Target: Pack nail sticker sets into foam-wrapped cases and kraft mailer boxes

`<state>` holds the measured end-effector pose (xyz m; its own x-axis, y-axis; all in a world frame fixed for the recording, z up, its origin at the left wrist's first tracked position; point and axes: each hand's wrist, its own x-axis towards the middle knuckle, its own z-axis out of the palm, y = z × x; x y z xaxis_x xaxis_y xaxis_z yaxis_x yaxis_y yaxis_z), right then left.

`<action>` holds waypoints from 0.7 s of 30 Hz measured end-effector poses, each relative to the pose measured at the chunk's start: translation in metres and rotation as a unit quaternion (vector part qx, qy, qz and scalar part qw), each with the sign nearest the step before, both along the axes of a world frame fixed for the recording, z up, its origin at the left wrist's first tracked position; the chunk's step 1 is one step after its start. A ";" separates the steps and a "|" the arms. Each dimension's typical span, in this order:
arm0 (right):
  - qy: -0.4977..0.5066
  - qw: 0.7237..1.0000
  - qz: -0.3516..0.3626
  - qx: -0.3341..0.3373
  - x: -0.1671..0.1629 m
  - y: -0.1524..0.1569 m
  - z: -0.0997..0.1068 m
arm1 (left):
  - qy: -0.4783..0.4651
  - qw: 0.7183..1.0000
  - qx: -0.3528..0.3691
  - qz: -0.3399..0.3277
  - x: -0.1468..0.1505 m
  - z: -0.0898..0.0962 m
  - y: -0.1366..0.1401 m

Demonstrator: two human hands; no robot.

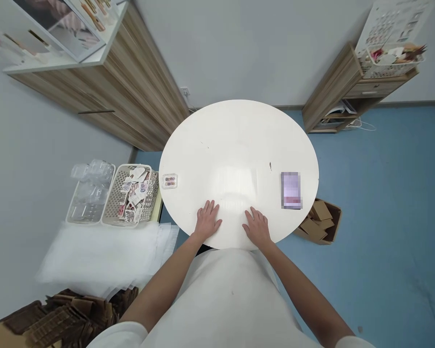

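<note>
Both my hands rest on a round white table (235,130). My left hand (207,221) lies flat near the front edge with its fingers spread, holding nothing. To its right, my right hand (256,226) also lies flat, fingers apart and nothing in it. A small clear plastic case (169,181) with several dark round pieces inside sits at the table's left edge. On the right side lies a flat rectangular object (291,190), its upper face pixelated, so its kind is unclear. Neither hand touches these two things.
Left of the table stand a white basket (108,212) of printed cards and a bin of clear plastic boxes (90,193). White plastic sheets (105,251) and folded cardboard (68,314) lie nearer. A cardboard box (333,224) is at right; wooden cabinets (141,82) stand behind.
</note>
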<state>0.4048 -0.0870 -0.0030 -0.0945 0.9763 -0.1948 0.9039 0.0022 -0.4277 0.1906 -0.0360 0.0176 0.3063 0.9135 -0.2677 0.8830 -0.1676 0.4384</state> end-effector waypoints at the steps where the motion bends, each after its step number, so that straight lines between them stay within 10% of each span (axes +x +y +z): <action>1: 0.000 1.000 -0.003 -0.003 0.000 0.000 0.000 | -0.004 1.000 0.000 0.001 -0.001 -0.001 0.000; 9: 0.002 1.000 0.026 0.001 -0.030 0.006 0.022 | -0.052 0.998 0.019 -0.017 -0.025 -0.004 0.000; 21: 0.143 0.982 0.076 -0.099 -0.189 0.088 0.030 | -0.082 0.972 0.078 0.208 -0.159 -0.022 0.059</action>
<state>0.2161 0.0013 0.0270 -0.3149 0.8922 -0.3237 0.7429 0.0195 -0.6691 0.0312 0.0226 -0.0044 -0.0710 0.9930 -0.0940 0.8087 0.1125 0.5773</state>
